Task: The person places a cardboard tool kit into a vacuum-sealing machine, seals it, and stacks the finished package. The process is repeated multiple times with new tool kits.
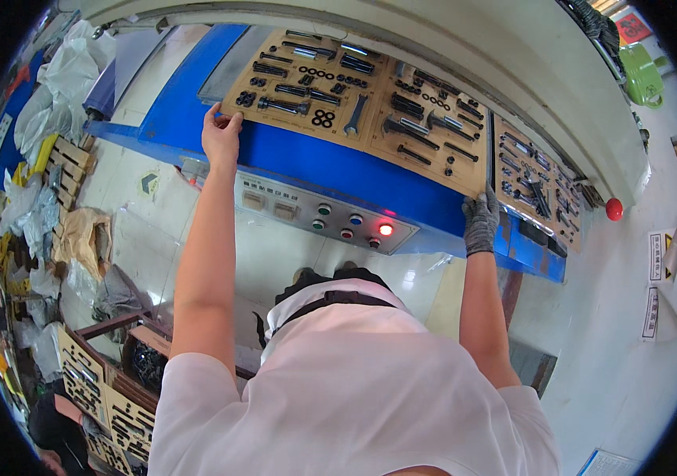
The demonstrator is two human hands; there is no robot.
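Before me, a brown cardboard sheet (347, 135) carries rows of black bolts, nuts, washers, wrenches and several silver cylinders. My bare left hand (221, 138) holds its near left corner between thumb and fingers. At the near right corner, my right hand (481, 219), in a grey knit glove, grips the edge; its fingertips are partly hidden. The sheet lies over the blue bed (314, 152) of a machine. Just right of it, past a dark gap, lies a second cardboard sheet (558, 205) with similar hardware and a shiny surface.
A pale machine housing (463, 35) overhangs the sheets' far side. Below the bed is a control panel (326, 211) with buttons and a lit red lamp (386, 229). A red knob (614, 209) sits right. Lower left, a person (61, 425) is near more hardware sheets (85, 372).
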